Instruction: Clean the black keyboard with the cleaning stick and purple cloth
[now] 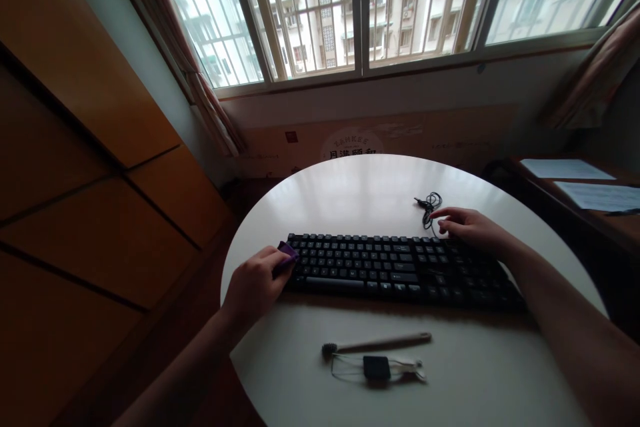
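Note:
A black keyboard (pixel 400 270) lies across the round white table (pixel 360 193). My left hand (pixel 256 283) is closed around a small purple object (pixel 289 251) at the keyboard's left end. My right hand (pixel 467 227) rests over the keyboard's far right corner, fingers curled down, next to the black coiled cable (pixel 429 205). I cannot make out anything held in the right hand.
Near the table's front edge lie a wooden-handled brush (pixel 383 343) and a small black item in a clear wrapper (pixel 377 368). A wooden cabinet (pixel 75 180) stands left, a desk with papers (pixel 583 180) right, and barred windows (pixel 360 7) lie beyond.

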